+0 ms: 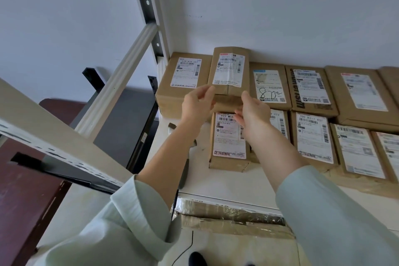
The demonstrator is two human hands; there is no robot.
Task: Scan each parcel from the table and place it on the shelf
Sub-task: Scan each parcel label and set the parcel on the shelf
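white wall backs a pale metal shelf rack [121, 75], whose slanted upright and brace cross the left side of the view, with dark furniture low beyond it. the white shelf board [216, 181] carries two rows of brown cardboard parcels, labels up.

going left to right: at the far left corner lies a broad parcel marked 570 [183, 84]. just right of it is the parcel in hand [228, 71], a narrow carton with a white shipping label under glossy tape. it sits higher than its neighbours, its near end raised over the near-row parcel marked 922 [228, 142]; whether its far end rests on the box behind or on the board i cannot tell. the left hand [197, 103] pinches the near left corner, thumb on top and fingers beneath. the right hand [252, 108] grips the near right corner the same way. both are closed on the carton's near end, apart by its width.

further right lie the parcel with handwritten 8732 [269, 86], one with bold black print along its edge [311, 90], and more labelled cartons running off the right side. a larger taped box [226, 216] shows on the level below.

in my judgement the held carton is light and stiff: two fingertip pinches carry it. corrugated card gives good friction, while the taped label is slick, so the bare edges and corners are the places to hold. squeezing the middle could dent it.
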